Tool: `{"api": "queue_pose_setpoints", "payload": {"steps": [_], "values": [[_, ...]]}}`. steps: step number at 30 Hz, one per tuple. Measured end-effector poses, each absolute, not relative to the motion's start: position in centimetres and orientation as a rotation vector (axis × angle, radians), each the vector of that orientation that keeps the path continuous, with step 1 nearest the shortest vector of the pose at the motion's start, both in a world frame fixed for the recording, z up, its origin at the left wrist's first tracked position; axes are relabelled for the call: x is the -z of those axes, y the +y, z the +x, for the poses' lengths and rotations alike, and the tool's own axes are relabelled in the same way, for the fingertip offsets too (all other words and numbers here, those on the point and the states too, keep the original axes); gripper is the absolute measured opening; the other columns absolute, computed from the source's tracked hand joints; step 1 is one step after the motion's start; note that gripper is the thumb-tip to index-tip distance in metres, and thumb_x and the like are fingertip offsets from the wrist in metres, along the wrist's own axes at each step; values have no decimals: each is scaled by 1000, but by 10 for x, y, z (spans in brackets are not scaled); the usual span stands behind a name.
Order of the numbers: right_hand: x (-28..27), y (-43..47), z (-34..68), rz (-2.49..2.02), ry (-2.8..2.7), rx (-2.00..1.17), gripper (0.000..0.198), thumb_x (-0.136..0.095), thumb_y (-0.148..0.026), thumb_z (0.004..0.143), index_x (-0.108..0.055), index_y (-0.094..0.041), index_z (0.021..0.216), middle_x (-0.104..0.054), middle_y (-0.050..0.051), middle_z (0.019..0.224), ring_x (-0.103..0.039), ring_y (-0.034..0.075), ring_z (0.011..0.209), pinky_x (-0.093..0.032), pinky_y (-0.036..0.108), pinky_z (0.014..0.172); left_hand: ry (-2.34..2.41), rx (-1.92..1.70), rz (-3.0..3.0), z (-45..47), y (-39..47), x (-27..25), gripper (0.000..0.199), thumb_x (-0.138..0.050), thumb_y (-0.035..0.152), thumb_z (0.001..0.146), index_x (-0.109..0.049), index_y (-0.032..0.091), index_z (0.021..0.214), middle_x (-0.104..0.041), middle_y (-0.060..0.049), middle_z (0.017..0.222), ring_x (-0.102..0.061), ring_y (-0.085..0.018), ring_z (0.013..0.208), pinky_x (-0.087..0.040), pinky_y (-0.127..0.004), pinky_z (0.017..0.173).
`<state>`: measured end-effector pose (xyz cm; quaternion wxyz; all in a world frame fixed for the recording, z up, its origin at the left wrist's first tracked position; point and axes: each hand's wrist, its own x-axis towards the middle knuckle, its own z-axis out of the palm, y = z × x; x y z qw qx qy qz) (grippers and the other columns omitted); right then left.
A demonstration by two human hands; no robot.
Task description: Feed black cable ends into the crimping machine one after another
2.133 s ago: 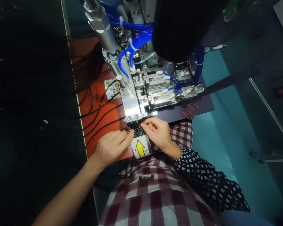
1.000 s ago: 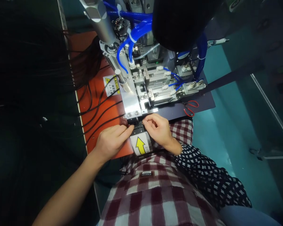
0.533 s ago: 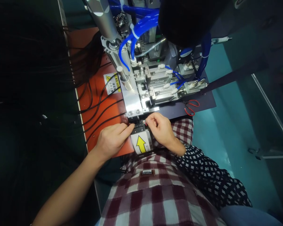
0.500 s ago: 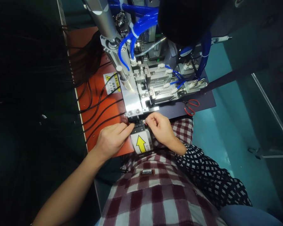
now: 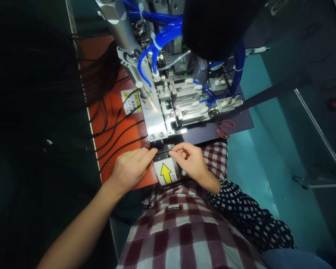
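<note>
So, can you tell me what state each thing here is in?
Left hand: fingers curled in, grip hidden
Right hand: fingers bent, close to the wire ends, grip unclear
Red-handled tool: lying down, handles spread apart
Blue hoses: bundled with white ties
Black cables: strung across the orange board
Warning sticker: partly crossed by cables
Arrow label: yellow arrow fully visible

Silver metal machine (image 5: 156, 125): orange-red flat panel (image 5: 128, 135) lies left, dark grey flat panel (image 5: 201, 136) front right. White-and-yellow rectangular label (image 5: 133, 101) sits near orange-red panel's right edge; thin black cables (image 5: 133, 142) cross both. Red-handled scissors (image 5: 223, 128) near dark panel's front edge. Small black slotted block (image 5: 164, 152) before machine, between left hand (image 5: 131, 166) and right hand (image 5: 189, 160).
</note>
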<state>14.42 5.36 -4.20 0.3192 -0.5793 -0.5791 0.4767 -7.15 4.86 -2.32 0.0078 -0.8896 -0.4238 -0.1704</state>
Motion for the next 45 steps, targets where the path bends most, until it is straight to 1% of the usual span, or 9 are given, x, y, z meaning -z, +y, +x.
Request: {"api": "queue_pose_setpoints", "payload": {"steps": [8,10,14,16,24,31,39,42,45], "values": [[32,61,145,-1486,-1838,-886,16,-56,-23,88,-66,-17,77,-62,2,71,-52,11,61,-41,26,61,-1319,513,-2781,-72,49,24,26,-44,11,93,-68,12,102,-62,-2,66,-54,-14,58,-38,-26,55],[34,67,149,-1464,-1805,-1052,15,-55,-24,87,-65,-17,77,-61,1,70,-50,11,58,-41,25,58,-1319,518,-2783,-72,49,24,26,-43,11,93,-68,12,103,-61,-2,66,-54,-14,58,-38,-26,54],[41,81,155,-1391,-1553,-1598,17,-60,-31,83,-63,-16,75,-52,-3,58,-42,9,49,-34,22,47,-1337,494,-2785,-73,49,23,29,-41,12,93,-68,15,104,-63,-3,67,-56,-14,60,-39,-26,55],[44,86,157,-1340,-1517,-1684,16,-61,-31,81,-63,-16,76,-52,-3,58,-42,9,50,-34,22,47,-1357,483,-2791,-73,49,23,30,-41,12,94,-68,16,104,-63,-3,67,-57,-14,60,-38,-26,55],[54,79,160,-1440,-1441,-1592,22,-59,-37,85,-63,-16,83,-58,-1,69,-49,10,53,-40,23,50,-1313,485,-2803,-75,49,26,26,-44,12,93,-68,14,103,-62,-2,66,-54,-14,58,-36,-27,54],[54,76,142,-1358,-1181,-1729,24,-62,-41,82,-57,-18,77,-52,-5,56,-49,10,46,-40,24,49,-1304,490,-2823,-76,51,24,24,-43,13,94,-67,13,99,-62,-2,67,-53,-13,59,-39,-26,56],[52,76,141,-1388,-1279,-1660,18,-58,-35,85,-53,-20,78,-54,-6,52,-52,10,46,-40,23,47,-1487,298,-2671,-74,34,17,30,-42,11,92,-66,18,108,-64,-11,91,-56,-23,79,-41,-34,65],[54,76,142,-1367,-1259,-1709,19,-58,-37,86,-54,-19,79,-53,-6,52,-53,11,47,-41,23,49,-1550,121,-2747,-66,29,10,36,-38,6,89,-62,13,116,-63,-13,94,-55,-24,79,-43,-35,66],[58,76,142,-1338,-1246,-1723,21,-58,-39,87,-56,-19,81,-54,-6,53,-53,11,48,-42,24,52,-1632,166,-2806,-49,32,7,35,-40,7,88,-59,9,117,-62,-15,100,-56,-25,85,-47,-35,69]]}}
